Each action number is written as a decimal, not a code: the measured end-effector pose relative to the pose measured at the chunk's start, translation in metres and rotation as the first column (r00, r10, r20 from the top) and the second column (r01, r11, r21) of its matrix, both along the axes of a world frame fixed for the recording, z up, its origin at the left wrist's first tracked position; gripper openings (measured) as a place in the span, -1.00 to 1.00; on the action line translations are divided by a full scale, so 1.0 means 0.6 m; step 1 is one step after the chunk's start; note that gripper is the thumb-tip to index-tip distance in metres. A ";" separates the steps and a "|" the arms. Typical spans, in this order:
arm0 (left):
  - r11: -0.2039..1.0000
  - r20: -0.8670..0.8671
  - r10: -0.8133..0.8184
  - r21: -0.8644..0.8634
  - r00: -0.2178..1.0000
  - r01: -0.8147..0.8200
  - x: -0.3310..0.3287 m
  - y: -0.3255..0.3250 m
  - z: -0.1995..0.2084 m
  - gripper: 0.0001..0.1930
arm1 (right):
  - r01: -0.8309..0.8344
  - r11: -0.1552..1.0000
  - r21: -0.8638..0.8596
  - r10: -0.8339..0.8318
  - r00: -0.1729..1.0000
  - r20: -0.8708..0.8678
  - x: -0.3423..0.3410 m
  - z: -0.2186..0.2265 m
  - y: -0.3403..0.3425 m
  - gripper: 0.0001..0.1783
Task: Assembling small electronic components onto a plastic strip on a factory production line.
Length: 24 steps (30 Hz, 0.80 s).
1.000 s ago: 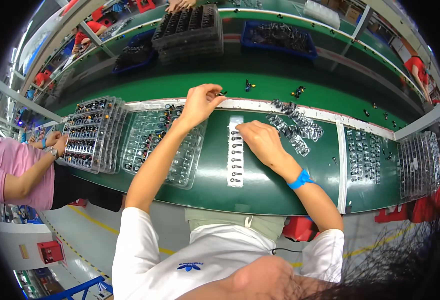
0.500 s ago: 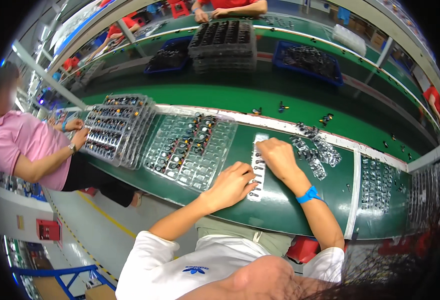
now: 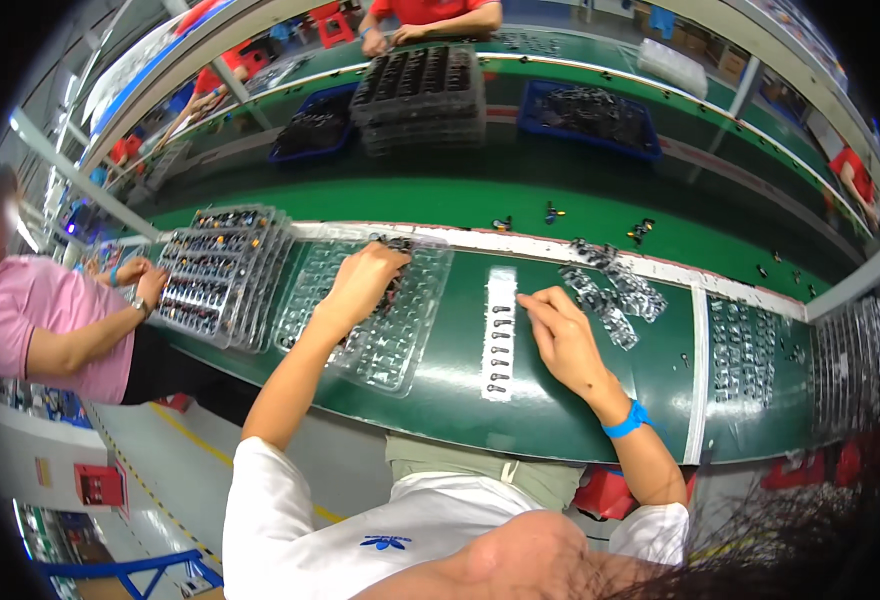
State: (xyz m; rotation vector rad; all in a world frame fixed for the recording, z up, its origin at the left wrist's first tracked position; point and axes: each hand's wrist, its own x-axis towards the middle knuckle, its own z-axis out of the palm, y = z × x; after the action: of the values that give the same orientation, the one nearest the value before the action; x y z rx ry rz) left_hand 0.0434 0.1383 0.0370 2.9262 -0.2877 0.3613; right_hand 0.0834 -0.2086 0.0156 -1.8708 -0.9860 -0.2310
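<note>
Two hands, two separate spots now. Half a second ago your left hand (image 3: 365, 280) was down by the near end of the white strip (image 3: 498, 285), right over the row of small dark parts (image 3: 500, 336). Now it's off to the left, above the far part of the clear plastic tray (image 3: 425, 300), with its fingers curled down among the wired components there. Your knuckles block the view, so I can't tell if those fingers are gripping one or only touching.

Your right hand (image 3: 560, 335) shifted too: it was covering the strip's far end, and now it sits just beside the right edge. Thumb and index look bunched close together, but whether something tiny is pinched between them, I can't tell.

Upshot: the strip lies uncovered on the green tabletop (image 3: 450, 380), between your hands. The dark parts run in a column down to its near end, while the far end is bare. Compared with a second ago that bare bit looks longer, so I'd guess at least one part came off. The clear packets (image 3: 615, 325) to the right of the strip seem to be just where they were.
</note>
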 end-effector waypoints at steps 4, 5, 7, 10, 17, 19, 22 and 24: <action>0.997 0.003 -0.056 0.059 0.998 0.056 0.005 0.012 -0.002 -0.72 | -0.034 0.994 0.105 0.046 0.993 -0.107 -0.007 0.001 -0.003 -0.76; 0.994 0.038 -0.082 0.075 0.996 0.079 0.001 0.020 0.000 -0.72 | -0.073 0.989 0.130 0.093 0.983 -0.157 -0.008 0.004 -0.002 -0.80; 0.995 0.098 -0.100 -0.009 0.990 0.101 0.004 0.009 0.017 -0.77 | -0.080 0.985 0.152 0.102 0.984 -0.149 -0.006 -0.002 -0.011 -0.83; 0.971 0.190 -0.026 -0.227 0.982 0.069 0.005 -0.010 0.040 -0.83 | -0.071 0.979 0.190 0.093 0.989 -0.111 -0.003 0.005 -0.014 -0.79; 0.703 0.216 -0.128 -0.669 0.968 0.242 -0.025 -0.176 0.049 -0.82 | -0.027 0.977 0.212 0.058 0.988 -0.141 -0.014 0.035 -0.025 -0.78; 0.657 0.150 -0.216 -0.708 0.965 0.257 -0.030 -0.202 0.034 -0.81 | -0.031 0.967 0.255 0.087 0.973 -0.212 -0.014 0.029 -0.021 -0.78; 0.519 0.037 -0.188 -0.845 0.981 0.132 -0.039 -0.240 0.011 -0.74 | -0.021 0.956 0.293 0.081 0.977 -0.195 -0.012 0.028 -0.027 -0.81; 0.541 0.101 -0.190 -0.819 0.976 0.190 -0.035 -0.243 -0.009 -0.62 | -0.007 0.958 0.285 0.056 0.985 -0.164 -0.012 0.027 -0.029 -0.82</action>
State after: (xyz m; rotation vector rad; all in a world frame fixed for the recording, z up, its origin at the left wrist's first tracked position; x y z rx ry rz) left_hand 0.0225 -0.0074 0.0313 1.9200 -0.3194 0.3361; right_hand 0.0760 -0.2260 0.0320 -1.5831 -0.8180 -0.1797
